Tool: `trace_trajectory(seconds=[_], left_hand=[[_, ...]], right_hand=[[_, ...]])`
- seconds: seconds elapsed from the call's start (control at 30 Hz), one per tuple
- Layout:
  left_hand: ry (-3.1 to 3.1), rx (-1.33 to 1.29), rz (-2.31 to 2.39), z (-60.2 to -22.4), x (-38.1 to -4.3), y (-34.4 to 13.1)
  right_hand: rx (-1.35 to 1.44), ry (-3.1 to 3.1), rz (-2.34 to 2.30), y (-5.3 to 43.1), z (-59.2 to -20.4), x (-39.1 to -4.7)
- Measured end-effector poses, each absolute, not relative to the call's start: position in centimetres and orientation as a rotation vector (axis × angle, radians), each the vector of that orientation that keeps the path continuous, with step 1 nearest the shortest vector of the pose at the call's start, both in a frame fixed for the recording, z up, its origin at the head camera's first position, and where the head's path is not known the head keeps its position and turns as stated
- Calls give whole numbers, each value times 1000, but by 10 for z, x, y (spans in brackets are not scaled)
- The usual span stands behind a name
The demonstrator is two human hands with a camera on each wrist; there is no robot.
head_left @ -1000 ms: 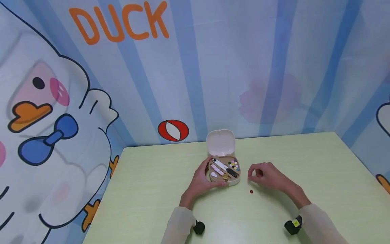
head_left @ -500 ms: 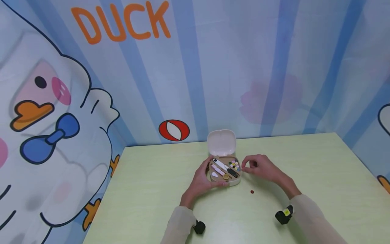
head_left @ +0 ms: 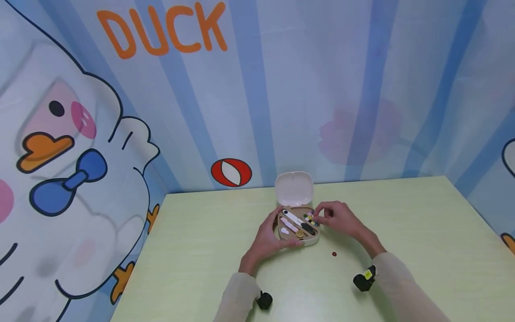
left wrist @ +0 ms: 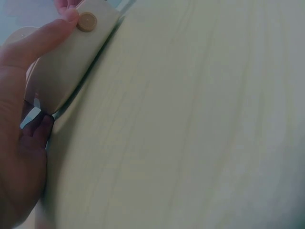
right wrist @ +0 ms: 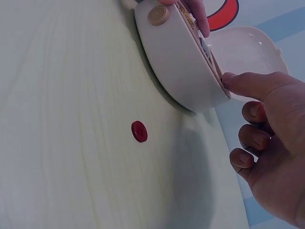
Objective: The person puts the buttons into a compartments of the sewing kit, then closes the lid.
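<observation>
A small white box (head_left: 310,242) stands on the table with its lid raised. My left hand (head_left: 268,237) grips it from the left, thumb on the front wall beside a tan button-shaped clasp (left wrist: 87,22). Several colourful buttons (head_left: 308,217) lie in its right compartment. My right hand (head_left: 339,218) reaches in there, thumb and index finger close together; whether they pinch a button is hidden. In the right wrist view, the thumb tip is at the box's rim and the other fingers curl. A dark red button (right wrist: 139,131) lies on the table in front of the box.
In the box's tan insert lie a white tool with a black end (head_left: 298,221), a pink stick-like thing (head_left: 289,224), white pieces (head_left: 284,230) and a round gold item (head_left: 299,234). The open lid (head_left: 294,188) stands behind, near the printed backdrop (head_left: 297,89).
My right hand has moved left from beside the box to its button compartment. The left hand keeps its grip on the box, and the red button has stayed on the table.
</observation>
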State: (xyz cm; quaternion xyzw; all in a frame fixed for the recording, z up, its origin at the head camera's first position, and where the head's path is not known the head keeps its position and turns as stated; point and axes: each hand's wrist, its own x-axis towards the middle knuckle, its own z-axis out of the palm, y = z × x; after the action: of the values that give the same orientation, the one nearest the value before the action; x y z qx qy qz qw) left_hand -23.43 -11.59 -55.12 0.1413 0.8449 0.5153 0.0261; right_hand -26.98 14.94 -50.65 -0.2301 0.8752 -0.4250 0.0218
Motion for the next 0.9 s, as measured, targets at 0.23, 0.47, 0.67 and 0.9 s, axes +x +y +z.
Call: trace_trajectory(seconds=[0.23, 0.47, 0.67, 0.9], left_hand=[[2614, 432, 1577, -553, -235, -116], [2611, 431, 1584, -552, -234, -115], [2598, 424, 1590, -550, -233, -116], [2600, 415, 1589, -551, -233, -115]], right_hand=[[-660, 2721, -1329, 148, -512, -272], [-644, 2718, -1333, 151, -513, -270], [-678, 2725, -1401, 161, -516, -262], [-707, 2712, -1404, 180, -519, -247]])
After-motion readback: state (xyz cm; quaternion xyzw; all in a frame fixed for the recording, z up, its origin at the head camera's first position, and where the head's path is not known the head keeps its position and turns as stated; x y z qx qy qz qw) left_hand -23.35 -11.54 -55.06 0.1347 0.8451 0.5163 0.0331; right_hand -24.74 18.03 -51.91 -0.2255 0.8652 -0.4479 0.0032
